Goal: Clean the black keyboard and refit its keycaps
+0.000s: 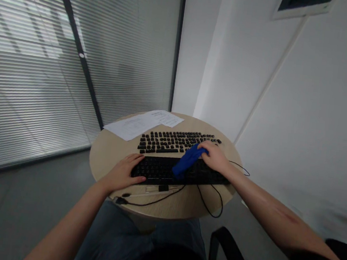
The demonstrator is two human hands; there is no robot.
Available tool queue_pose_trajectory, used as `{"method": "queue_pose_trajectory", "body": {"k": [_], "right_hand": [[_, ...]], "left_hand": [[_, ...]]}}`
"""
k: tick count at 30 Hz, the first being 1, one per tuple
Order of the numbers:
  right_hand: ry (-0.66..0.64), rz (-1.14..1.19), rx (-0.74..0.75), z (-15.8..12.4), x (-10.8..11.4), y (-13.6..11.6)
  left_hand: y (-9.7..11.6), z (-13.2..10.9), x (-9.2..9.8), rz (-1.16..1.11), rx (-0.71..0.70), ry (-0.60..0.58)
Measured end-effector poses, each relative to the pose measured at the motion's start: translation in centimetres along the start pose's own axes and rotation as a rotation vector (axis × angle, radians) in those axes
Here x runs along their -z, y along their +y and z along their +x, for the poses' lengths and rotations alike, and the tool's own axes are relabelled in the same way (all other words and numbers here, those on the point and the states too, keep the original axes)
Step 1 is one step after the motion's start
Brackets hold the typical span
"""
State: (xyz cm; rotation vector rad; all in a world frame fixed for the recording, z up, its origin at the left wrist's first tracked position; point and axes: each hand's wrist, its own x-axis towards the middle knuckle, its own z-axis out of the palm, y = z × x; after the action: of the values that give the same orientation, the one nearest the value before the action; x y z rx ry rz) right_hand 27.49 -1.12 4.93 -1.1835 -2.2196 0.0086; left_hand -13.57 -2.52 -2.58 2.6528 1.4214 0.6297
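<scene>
A black keyboard base (158,168) with its keycaps off lies across the near half of the round table. My left hand (125,170) grips its left end, thumb on the near edge and fingers on the far edge. In my right hand (213,155) a blue cloth (189,159) is pinched, hanging down over the middle-right of the base. Behind the base, loose black keycaps (169,140) are laid out in keyboard order. My right hand partly hides the right side of these rows.
Printed sheets (133,126) lie at the table's back left. A black cable (152,205) with a USB plug runs along the near edge, beside a thin light-coloured tool (147,194). A chair armrest (231,253) stands at lower right. Blinds and a white wall enclose the table (103,155).
</scene>
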Motion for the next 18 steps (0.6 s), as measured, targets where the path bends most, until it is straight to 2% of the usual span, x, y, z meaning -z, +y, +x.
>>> {"method": "queue_pose_trajectory", "body": {"k": [3,5,6,8,11,12,14,18], "right_hand": [[0.254,0.181,0.025,2.1,0.7,-1.3],[0.282,0.258,0.07,3.6,0.1,-3.3],[0.236,0.283,0.109,4.2,-0.6,-4.5],[0.032,0.277,0.21,4.8,-2.9,-7.2],[-0.253,0.094,0.279,4.0,-7.4,-10.6],[-0.289,0.037,0.271,3.5,-8.7,-11.3],[-0.282,-0.045,0.233,2.5,-10.6,-12.0],[-0.263,-0.103,0.169,1.8,-11.4,-11.2]], "left_hand": [[0.1,-0.2,0.0,-0.018,0.0,0.008],[0.3,-0.3,0.0,-0.02,0.003,0.003],[0.3,-0.4,0.0,-0.022,0.009,0.002],[0.4,-0.5,0.0,-0.031,0.021,0.011],[0.3,-0.7,-0.1,-0.048,0.014,0.029],[0.3,-0.7,-0.2,-0.054,0.009,0.033],[0.2,-0.7,-0.3,-0.062,0.003,0.038],[0.4,-0.6,-0.4,-0.065,-0.001,0.036]]}}
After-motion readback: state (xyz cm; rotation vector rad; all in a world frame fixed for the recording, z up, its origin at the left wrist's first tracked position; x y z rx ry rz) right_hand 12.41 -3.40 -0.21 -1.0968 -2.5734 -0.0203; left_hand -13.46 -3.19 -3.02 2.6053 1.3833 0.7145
